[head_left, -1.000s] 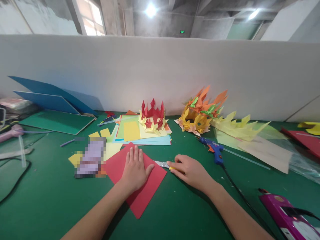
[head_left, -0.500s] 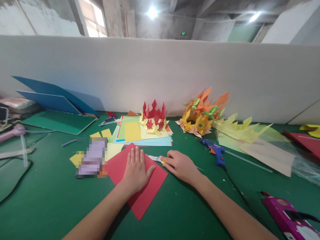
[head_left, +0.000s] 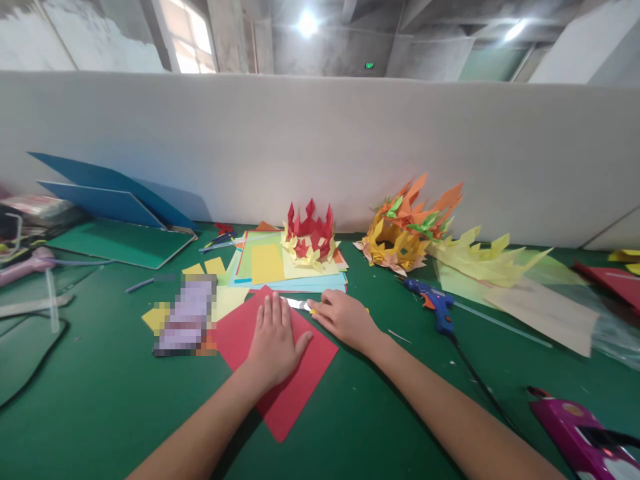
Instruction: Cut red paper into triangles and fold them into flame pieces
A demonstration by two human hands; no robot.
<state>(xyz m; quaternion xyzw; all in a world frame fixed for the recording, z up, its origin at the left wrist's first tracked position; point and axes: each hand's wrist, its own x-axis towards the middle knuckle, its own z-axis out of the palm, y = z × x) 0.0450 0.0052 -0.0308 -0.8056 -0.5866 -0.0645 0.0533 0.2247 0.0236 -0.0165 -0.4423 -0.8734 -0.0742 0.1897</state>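
Red paper (head_left: 287,400) lies turned cornerwise on the green table. Flat on top of it rests my left hand (head_left: 275,337), fingers stretched out and pointing away from me. My right hand (head_left: 345,320) is closed round a utility knife with a yellow handle, mostly hidden by my fingers. The knife's blade (head_left: 296,304) points left and lies by the paper's upper right edge, close to my left fingertips. Whether the blade is between layers of the paper I cannot tell.
Behind the hands, a red and yellow paper crown (head_left: 311,233) stands on stacked coloured sheets (head_left: 267,265). Orange paper crowns (head_left: 395,247) are farther right. A blue glue gun (head_left: 437,305) trails its cord near my right forearm. A purple power strip (head_left: 575,427) sits front right. Blue boards (head_left: 110,203) lean at left.
My right hand has moved left with the utility knife, and the blade reaches farther along the red paper's edge. My left hand stays pressed on the paper.
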